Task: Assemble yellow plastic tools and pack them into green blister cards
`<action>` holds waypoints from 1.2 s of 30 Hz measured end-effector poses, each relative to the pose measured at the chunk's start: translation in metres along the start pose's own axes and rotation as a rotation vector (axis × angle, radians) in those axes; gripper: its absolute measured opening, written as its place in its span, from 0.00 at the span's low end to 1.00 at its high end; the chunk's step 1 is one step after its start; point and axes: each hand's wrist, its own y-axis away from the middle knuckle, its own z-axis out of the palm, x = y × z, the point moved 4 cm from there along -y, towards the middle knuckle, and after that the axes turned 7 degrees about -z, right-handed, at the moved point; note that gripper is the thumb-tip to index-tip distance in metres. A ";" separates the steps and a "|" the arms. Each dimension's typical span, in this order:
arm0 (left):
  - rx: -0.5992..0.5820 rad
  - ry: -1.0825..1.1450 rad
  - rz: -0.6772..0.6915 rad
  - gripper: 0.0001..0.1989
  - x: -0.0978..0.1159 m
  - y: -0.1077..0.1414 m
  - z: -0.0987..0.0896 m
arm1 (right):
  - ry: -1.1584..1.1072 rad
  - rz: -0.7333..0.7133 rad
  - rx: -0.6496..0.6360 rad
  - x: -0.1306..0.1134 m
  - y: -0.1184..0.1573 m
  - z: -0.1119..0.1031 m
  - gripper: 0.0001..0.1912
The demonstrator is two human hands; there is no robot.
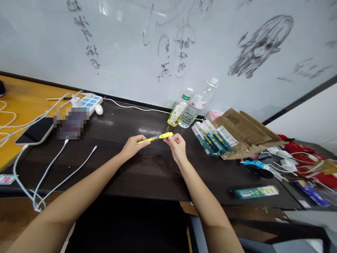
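Note:
A yellow pen with a see-through barrel [156, 138] is stretched sideways between my two hands, above the dark table. My left hand [134, 145] pinches its left end between thumb and fingers. At the thicker yellow end, my right hand [176, 143] has its fingers closed on the pen. Beyond the right hand, several green-and-white packs with yellow markings [210, 138] lie against an opened brown cardboard package [243, 130]. Another such flat pack [256, 192] lies alone near the table's front edge.
A tall water bottle [194, 107] and a smaller bottle of yellow liquid [179, 109] stand by the whiteboard [126, 52]. To the left are a phone [37, 131], a blurred-out device [72, 123], a power strip [92, 102] and white cables. Red items and cables [302, 160] clutter the right.

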 end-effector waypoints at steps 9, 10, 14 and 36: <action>0.006 0.011 -0.002 0.16 0.001 0.001 -0.001 | -0.006 0.021 -0.032 -0.003 0.000 0.002 0.18; 0.007 0.012 -0.002 0.16 0.001 0.001 -0.001 | 0.000 0.027 -0.030 -0.002 0.000 0.002 0.18; 0.005 0.005 -0.006 0.16 0.002 0.001 -0.002 | 0.004 0.035 -0.003 0.002 -0.001 -0.002 0.16; 0.009 0.022 -0.016 0.16 0.003 0.002 -0.001 | -0.005 0.024 -0.016 -0.002 0.001 0.002 0.16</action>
